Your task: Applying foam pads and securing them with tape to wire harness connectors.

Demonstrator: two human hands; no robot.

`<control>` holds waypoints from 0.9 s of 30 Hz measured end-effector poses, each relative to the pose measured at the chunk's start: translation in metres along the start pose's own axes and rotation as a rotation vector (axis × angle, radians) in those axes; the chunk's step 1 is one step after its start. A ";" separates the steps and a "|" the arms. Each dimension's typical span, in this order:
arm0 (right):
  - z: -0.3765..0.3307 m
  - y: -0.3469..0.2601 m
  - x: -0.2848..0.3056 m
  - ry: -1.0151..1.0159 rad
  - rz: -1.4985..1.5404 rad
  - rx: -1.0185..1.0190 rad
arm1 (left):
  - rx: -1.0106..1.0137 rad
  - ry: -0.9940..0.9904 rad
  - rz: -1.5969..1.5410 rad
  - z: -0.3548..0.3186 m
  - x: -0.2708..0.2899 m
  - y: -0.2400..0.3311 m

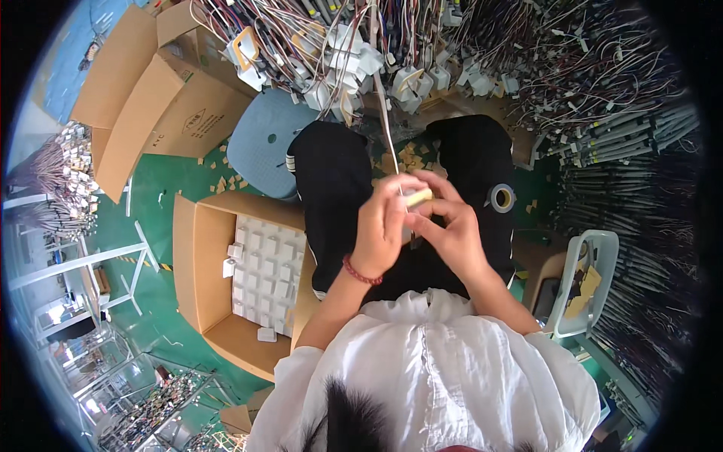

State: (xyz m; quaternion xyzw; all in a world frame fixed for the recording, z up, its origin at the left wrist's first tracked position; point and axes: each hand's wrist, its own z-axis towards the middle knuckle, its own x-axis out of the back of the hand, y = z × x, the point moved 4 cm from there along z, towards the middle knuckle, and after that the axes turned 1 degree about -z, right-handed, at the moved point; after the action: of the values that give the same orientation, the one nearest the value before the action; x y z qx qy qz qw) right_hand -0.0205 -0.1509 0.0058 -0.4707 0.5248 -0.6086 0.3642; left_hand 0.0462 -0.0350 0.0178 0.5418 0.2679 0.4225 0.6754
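Observation:
My left hand (382, 226) and my right hand (450, 226) meet over my lap, above black trousers (331, 173). Both pinch a small pale yellow piece (419, 197) between their fingertips. A thin white wire (384, 113) runs up from the hands to a hanging mass of wire bundles with white connectors (354, 53). A red bead bracelet (361, 273) circles my left wrist. A roll of dark tape (501, 197) rests on my right thigh.
An open cardboard box (196, 256) with several white connectors stacked inside stands at my left. More cardboard boxes (166, 105) and a blue-grey stool (263, 139) lie beyond. A white plastic basket (591, 282) sits at my right. Wire harnesses (617, 143) hang at the right, paper scraps dot the green floor (158, 181).

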 end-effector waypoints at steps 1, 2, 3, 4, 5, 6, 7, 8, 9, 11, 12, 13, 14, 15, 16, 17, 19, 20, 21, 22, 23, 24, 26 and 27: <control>-0.003 0.004 -0.007 -0.090 0.528 -0.308 | -0.055 0.019 0.016 0.006 0.007 -0.007; -0.006 0.006 -0.012 -0.123 0.570 -0.361 | -0.051 0.025 -0.090 0.009 0.010 -0.012; -0.008 0.009 -0.016 -0.157 0.612 -0.415 | -0.010 -0.036 -0.095 0.008 0.016 -0.015; -0.009 0.006 -0.017 -0.118 0.588 -0.376 | 0.032 -0.032 -0.210 0.007 0.014 -0.015; -0.009 0.007 -0.017 -0.119 0.588 -0.378 | 0.022 0.004 -0.211 0.006 0.019 -0.012; -0.009 0.009 -0.015 -0.063 0.593 -0.373 | -0.002 0.105 -0.093 0.000 0.029 -0.019; -0.007 0.012 -0.010 0.004 0.596 -0.365 | 0.049 0.230 -0.013 -0.007 0.036 -0.017; -0.007 0.012 -0.009 0.007 0.620 -0.381 | 0.077 0.367 0.020 -0.022 0.044 -0.014; -0.006 0.013 -0.011 0.012 0.623 -0.386 | 0.103 0.405 -0.012 -0.035 0.048 -0.011; -0.008 0.016 -0.015 0.035 0.572 -0.407 | 0.407 0.220 -0.042 -0.055 0.036 -0.002; -0.010 0.018 -0.017 0.034 0.570 -0.417 | 0.513 0.084 -0.084 -0.059 0.021 0.000; -0.010 0.020 -0.019 0.045 0.509 -0.372 | 0.574 0.019 -0.245 -0.063 0.012 -0.002; -0.010 0.020 -0.021 0.057 0.447 -0.327 | 0.670 0.035 -0.378 -0.063 0.005 -0.001; -0.009 0.016 -0.020 0.072 0.396 -0.304 | 0.666 0.032 -0.419 -0.062 0.002 -0.003; -0.010 0.016 -0.020 0.073 0.395 -0.307 | 0.664 0.022 -0.463 -0.061 -0.001 -0.006; -0.010 0.015 -0.020 0.079 0.345 -0.271 | 0.692 0.041 -0.488 -0.061 -0.003 -0.007; -0.007 0.011 -0.016 0.084 0.294 -0.236 | 0.718 0.008 -0.538 -0.065 0.001 -0.012; -0.003 0.009 -0.016 0.030 0.450 -0.405 | 0.744 -0.028 -0.587 -0.068 0.001 -0.014; -0.001 0.010 -0.018 -0.026 0.606 -0.574 | 0.758 -0.081 -0.549 -0.066 0.000 -0.011; 0.003 0.015 -0.016 -0.070 0.630 -0.540 | 0.762 -0.083 -0.548 -0.067 0.001 -0.011; 0.005 0.016 -0.016 -0.090 0.634 -0.525 | 0.786 -0.083 -0.628 -0.069 0.003 -0.012; 0.006 0.015 -0.016 -0.112 0.638 -0.509 | 0.809 -0.081 -0.709 -0.071 0.003 -0.013; 0.007 0.010 -0.018 -0.101 0.593 -0.416 | 0.718 -0.093 -0.926 -0.065 0.003 -0.008; 0.005 0.013 -0.020 -0.065 0.642 -0.446 | 0.655 -0.121 -1.042 -0.063 0.002 -0.006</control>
State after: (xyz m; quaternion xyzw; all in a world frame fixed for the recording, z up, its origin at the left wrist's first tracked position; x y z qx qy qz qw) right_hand -0.0111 -0.1363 -0.0112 -0.3692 0.7529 -0.3193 0.4415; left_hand -0.0027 -0.0022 -0.0045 0.5421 0.5745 -0.0985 0.6054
